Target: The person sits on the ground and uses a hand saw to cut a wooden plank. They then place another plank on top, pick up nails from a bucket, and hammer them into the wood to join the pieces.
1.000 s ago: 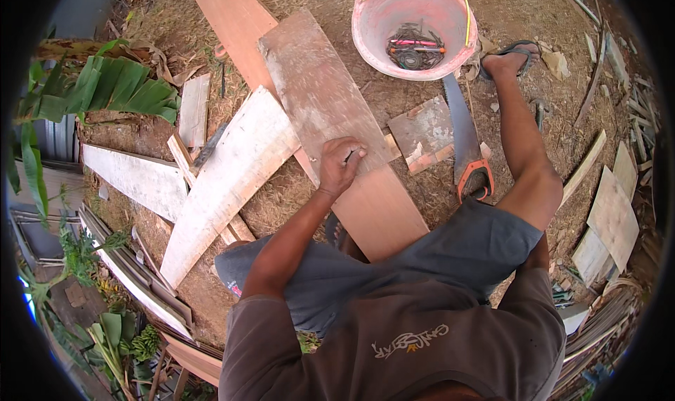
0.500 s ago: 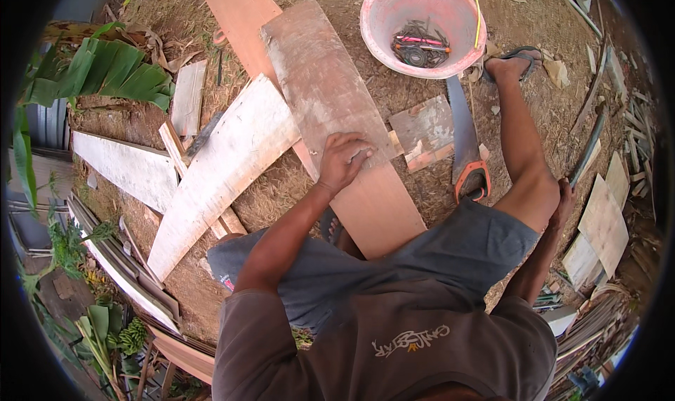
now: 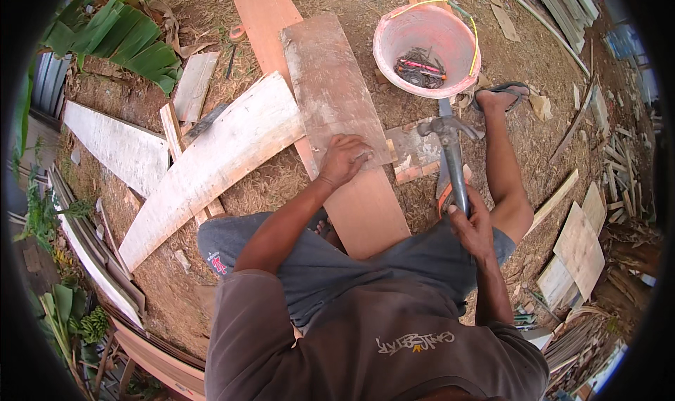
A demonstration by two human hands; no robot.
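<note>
My right hand (image 3: 475, 227) grips a claw hammer (image 3: 453, 163) by its handle, with the metal head raised above the ground. My left hand (image 3: 344, 160) rests at the near end of a stained brown board (image 3: 323, 70), its fingers curled and pinched together. Whatever lies between those fingertips is too small to make out. Beneath the stained board runs a longer, smooth reddish plank (image 3: 369, 215), whose near end reaches my lap. A handsaw (image 3: 444, 197) with an orange handle lies partly hidden behind the hammer.
A pinkish bucket (image 3: 385, 32) holding nails and small tools stands ahead on the right. Whitish boards (image 3: 211, 172) lie across wood strips to the left. Banana leaves (image 3: 116, 46) hang at the far left. Plywood offcuts (image 3: 580, 250) lie at the right.
My right hand has come from beside my right knee to the front, bringing the hammer up over the saw. My left hand has stayed at the board's end.
</note>
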